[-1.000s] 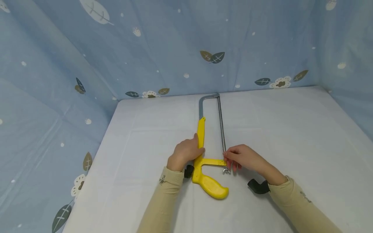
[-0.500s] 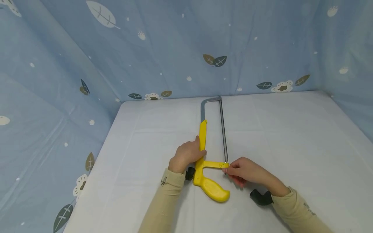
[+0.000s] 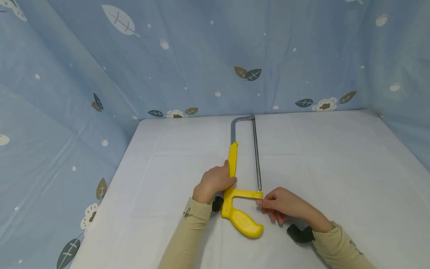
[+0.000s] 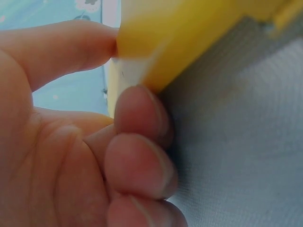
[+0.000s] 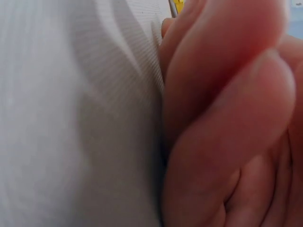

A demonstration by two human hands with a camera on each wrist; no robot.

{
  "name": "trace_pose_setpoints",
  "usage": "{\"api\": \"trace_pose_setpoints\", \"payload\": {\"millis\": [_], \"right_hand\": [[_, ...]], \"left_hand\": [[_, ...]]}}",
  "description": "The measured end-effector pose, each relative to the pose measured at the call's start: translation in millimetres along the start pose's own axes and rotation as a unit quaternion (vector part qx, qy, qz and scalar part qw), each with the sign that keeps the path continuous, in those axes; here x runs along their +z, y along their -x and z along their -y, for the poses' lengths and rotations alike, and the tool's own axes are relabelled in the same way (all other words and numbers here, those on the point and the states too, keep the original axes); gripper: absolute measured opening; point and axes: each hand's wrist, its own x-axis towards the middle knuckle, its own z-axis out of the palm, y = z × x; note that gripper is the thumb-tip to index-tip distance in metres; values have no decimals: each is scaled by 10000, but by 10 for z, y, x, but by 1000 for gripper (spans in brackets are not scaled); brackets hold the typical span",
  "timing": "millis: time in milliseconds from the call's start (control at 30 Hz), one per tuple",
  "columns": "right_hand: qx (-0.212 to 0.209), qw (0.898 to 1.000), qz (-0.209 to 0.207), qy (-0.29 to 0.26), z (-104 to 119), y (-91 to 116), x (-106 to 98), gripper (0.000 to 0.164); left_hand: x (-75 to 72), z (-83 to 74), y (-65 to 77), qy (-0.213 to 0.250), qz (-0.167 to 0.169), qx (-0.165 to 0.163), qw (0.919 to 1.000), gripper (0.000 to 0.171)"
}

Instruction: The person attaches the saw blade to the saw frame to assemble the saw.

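Note:
A hacksaw (image 3: 246, 224) with a yellow handle and grey front bow lies flat on the white-covered table. Its blade (image 3: 256, 157) runs along the right side, down to a yellow crosspiece (image 3: 248, 194). My left hand (image 3: 215, 180) grips the yellow spine above the handle, thumb and fingers on either side; the left wrist view shows the yellow frame (image 4: 184, 38) against the fingertips. At the blade's near end, thumb and index finger of my right hand (image 3: 283, 203) pinch the wing nut, which they hide. The other right fingers curl close over the cloth.
A white cloth (image 3: 178, 149) covers the table. Blue patterned fabric (image 3: 188, 56) hangs behind and at the sides, with the saw's far end near the table's back edge. Black wrist-worn pieces (image 3: 300, 234) sit by both cuffs.
My right hand has come down from the blade's lower end to the wing nut, covering it. My left hand keeps its grip on the frame. The head view has shifted slightly.

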Motion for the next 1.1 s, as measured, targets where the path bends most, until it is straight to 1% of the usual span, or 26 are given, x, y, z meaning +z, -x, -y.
{"api": "trace_pose_setpoints", "payload": {"millis": [167, 400, 633, 800, 933, 1100], "right_hand": [[13, 10000, 20, -15, -9, -6, 6, 39], [-193, 9994, 161, -232, -29, -17, -13, 36], [-301, 9986, 269, -336, -49, -16, -29, 34], [-300, 9991, 174, -227, -50, -15, -45, 33], [-141, 9997, 10, -177, -58, -17, -42, 35], [12, 9996, -120, -260, -65, -20, -35, 37]], "left_hand": [[4, 0, 1, 1, -14, 0, 10000, 73], [8, 1, 0, -19, -27, 18, 10000, 73], [5, 2, 10, -48, -23, 47, 10000, 73], [4, 3, 15, -36, -30, 53, 10000, 73], [-1, 1, 18, -5, -25, 34, 10000, 73], [2, 4, 12, -7, 16, -9, 10000, 74]]}}
